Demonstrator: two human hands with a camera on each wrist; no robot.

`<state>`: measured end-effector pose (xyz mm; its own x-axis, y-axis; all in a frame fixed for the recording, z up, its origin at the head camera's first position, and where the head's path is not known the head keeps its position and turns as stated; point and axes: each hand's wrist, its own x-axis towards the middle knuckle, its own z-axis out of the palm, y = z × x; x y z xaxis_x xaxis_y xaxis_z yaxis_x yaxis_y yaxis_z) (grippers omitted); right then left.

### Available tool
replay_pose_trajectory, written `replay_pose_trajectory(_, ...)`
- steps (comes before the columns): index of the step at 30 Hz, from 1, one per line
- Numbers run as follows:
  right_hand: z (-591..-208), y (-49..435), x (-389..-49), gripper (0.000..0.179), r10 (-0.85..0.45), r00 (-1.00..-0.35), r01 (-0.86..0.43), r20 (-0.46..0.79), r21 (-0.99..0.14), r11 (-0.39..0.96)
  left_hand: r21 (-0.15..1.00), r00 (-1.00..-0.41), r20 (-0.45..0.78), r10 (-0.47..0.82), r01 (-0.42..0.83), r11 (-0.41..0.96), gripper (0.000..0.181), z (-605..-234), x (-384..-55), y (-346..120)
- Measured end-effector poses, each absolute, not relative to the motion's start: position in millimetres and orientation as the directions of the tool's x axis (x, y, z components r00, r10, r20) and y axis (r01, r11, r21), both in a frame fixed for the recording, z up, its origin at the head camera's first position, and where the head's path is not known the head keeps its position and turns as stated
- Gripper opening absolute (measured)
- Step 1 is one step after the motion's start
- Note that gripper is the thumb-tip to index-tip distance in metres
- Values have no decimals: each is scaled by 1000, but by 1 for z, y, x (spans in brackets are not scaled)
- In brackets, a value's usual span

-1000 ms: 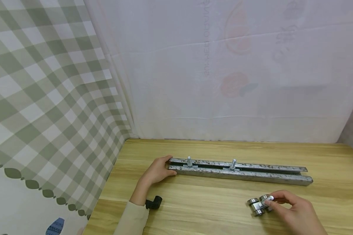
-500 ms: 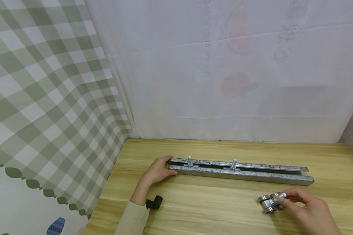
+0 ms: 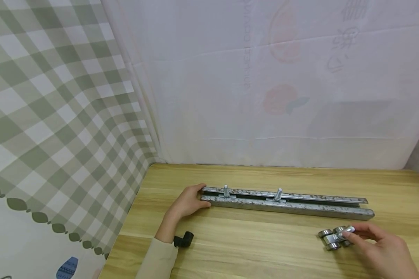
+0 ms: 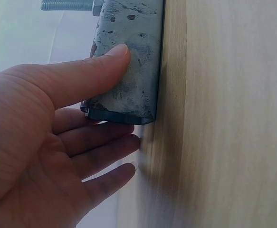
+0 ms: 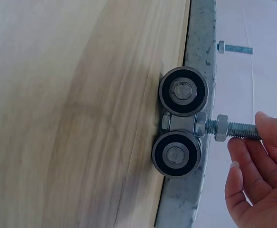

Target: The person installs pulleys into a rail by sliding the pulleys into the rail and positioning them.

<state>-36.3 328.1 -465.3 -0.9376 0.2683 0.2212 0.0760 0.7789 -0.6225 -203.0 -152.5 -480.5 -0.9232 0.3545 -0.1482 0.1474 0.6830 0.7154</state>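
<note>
A long scuffed steel channel rail [image 3: 300,209] lies on the table with its slot facing up. Two threaded studs, a left one [image 3: 226,191] and a middle one [image 3: 277,195], stick up out of the slot. My left hand [image 3: 187,202] grips the rail's left end, thumb [image 4: 105,71] against the near side, some fingers out of sight behind it. Off the rail's right part, on the near side, is a four-wheeled roller trolley [image 3: 332,239]. My right hand [image 3: 384,245] pinches its threaded bolt [image 5: 243,130]; whether the wheels touch the table I cannot tell.
The wooden table [image 3: 251,248] ends at a white cloth [image 3: 213,100] behind and a green checked cloth [image 3: 73,108] on the left. A black strap fitting [image 3: 184,239] shows at my left wrist.
My right hand has moved to the right with the roller trolley. The left hand stays on the rail's end, and the rail lies practically where it was.
</note>
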Motion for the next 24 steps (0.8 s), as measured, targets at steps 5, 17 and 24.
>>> replay_pose_trajectory(5, -467, 338, -38, 19, 287, -927, 88, 242, -603, 793, 712, -924, -151, 351, 144, 687, 77, -480, -203, -152)
replay_pose_trajectory(17, -470, 356, -43, 26, 417, -885, 213, 206, -619, 756, 705, -924, -149, 352, 150, 693, 76, -481, -203, -152)
replay_pose_trajectory(24, -467, 359, -47, 26, 471, -864, 246, 180, -665, 705, 708, -924, -150, 351, 148, 691, 77, -482, -202, -152)
